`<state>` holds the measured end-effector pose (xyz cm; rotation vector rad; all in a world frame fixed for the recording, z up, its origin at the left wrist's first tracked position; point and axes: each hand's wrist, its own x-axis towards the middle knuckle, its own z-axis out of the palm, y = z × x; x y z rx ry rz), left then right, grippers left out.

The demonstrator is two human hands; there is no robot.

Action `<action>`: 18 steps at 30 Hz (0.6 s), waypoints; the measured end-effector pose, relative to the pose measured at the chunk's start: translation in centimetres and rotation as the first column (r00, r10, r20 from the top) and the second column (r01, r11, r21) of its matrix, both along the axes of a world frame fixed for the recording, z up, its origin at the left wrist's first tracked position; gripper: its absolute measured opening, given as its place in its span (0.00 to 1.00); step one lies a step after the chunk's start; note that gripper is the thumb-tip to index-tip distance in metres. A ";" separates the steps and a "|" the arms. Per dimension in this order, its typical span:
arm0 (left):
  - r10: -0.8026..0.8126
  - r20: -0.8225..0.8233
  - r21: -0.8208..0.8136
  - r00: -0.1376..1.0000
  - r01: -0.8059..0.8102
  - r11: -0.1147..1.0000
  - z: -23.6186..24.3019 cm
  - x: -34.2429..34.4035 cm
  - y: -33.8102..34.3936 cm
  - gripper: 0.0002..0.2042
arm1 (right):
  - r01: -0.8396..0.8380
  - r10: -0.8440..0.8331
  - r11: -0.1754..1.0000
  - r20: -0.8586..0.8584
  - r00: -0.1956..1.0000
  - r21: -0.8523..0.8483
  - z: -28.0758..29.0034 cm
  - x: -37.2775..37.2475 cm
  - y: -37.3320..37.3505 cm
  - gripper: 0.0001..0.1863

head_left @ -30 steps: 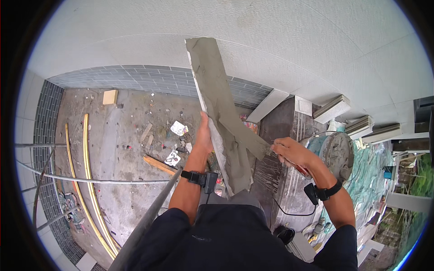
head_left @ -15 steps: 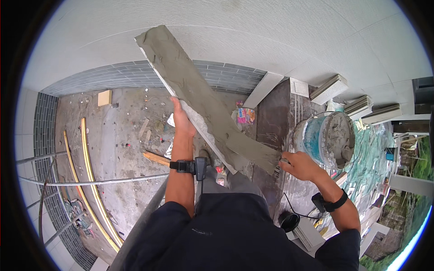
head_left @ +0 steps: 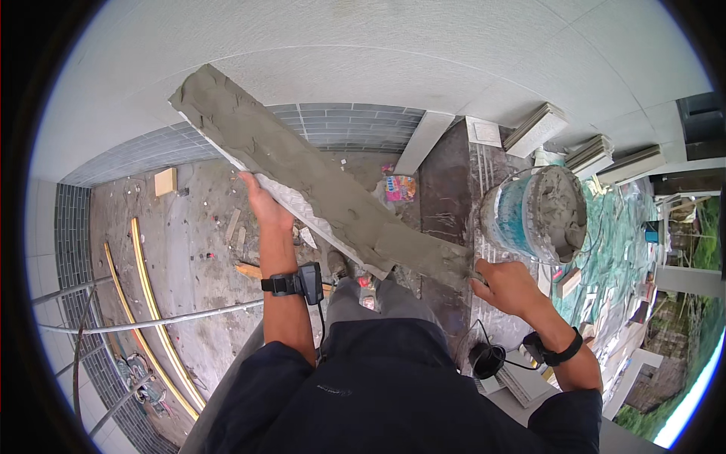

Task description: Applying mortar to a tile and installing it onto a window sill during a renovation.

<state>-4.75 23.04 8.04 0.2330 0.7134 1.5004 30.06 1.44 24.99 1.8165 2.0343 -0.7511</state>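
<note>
Across the middle of the frame, I am holding a long tile (head_left: 302,178) coated with grey mortar, slanting from the upper left down to the centre right. My left hand (head_left: 265,204) is cupping the tile from underneath near its midpoint, fingers wrapped on the lower edge, so the wet face is staying upward and untouched. My right hand (head_left: 510,286) is gripping the lower end at centre right, fingers closed around what appears to be a trowel handle; the tool itself is mostly hidden, so I cannot tell its shape. Supporting the tile at two spread points is keeping it from sagging or tipping.

At the upper right, a blue bucket (head_left: 522,219) of mortar is standing on a dark step (head_left: 446,189), near my right hand for reloading. At the lower left, yellow pipes (head_left: 151,303) are lying on the bare floor (head_left: 189,250), well apart from the work.
</note>
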 end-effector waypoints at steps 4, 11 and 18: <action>0.008 -0.003 0.008 1.000 -0.008 1.000 -0.5 -0.5 -0.1 0.34 | 0.002 0.001 1.000 -0.087 0.996 0.025 -0.2 1.9 -1.0 0.18; -0.004 0.052 0.021 0.999 0.003 1.000 -0.8 -0.8 -0.1 0.33 | 0.203 -0.193 0.979 -0.290 0.937 0.006 -1.7 6.4 -2.4 0.17; 0.086 0.165 0.015 0.982 -0.090 0.996 0.1 -0.9 -0.6 0.34 | 0.580 -0.701 0.713 -0.437 0.564 -0.395 0.7 5.5 -4.7 0.13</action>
